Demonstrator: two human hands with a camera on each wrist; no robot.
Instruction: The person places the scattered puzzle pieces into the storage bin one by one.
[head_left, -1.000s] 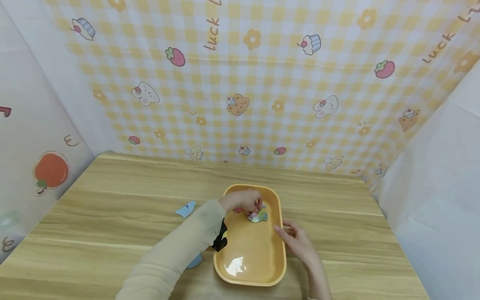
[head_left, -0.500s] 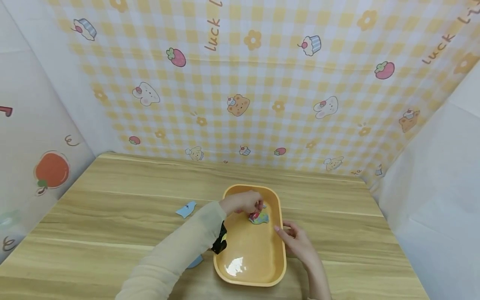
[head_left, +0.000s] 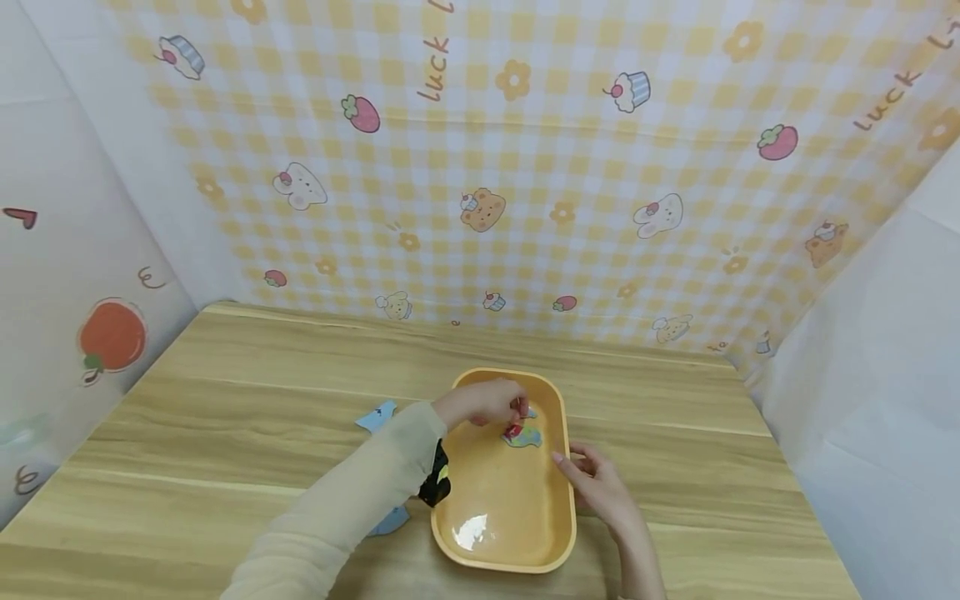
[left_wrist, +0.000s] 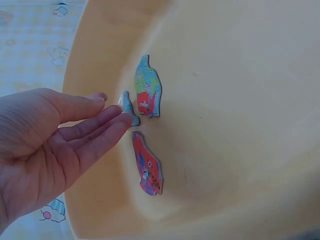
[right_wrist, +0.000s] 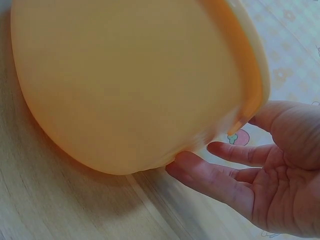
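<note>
A yellow tray point(head_left: 504, 508) stands on the table. My left hand point(head_left: 491, 402) reaches into its far end. In the left wrist view, the hand's fingers extend loosely, the thumb slightly apart from them, and the fingertips touch or hover at a small blue piece point(left_wrist: 129, 109). Beside it lie a flat blue-green piece with a red patch point(left_wrist: 148, 90) and a flat red-purple piece point(left_wrist: 147, 166), like puzzle pieces. My right hand point(head_left: 600, 487) holds the tray's right side, thumb over the rim and fingertips against the outer wall in the right wrist view.
Left of the tray, two light blue flat pieces lie on the wooden table point(head_left: 225, 400): one farther back point(head_left: 377, 414), another nearer point(head_left: 392, 522), both partly behind the left sleeve point(head_left: 352, 500). A checked cloth backdrop point(head_left: 510, 167) rises behind the table.
The head view has shifted slightly. Under my left fingertips the colourful piece has shifted a little, and a red patch now shows. My right hand stays at the tray's rim.
</note>
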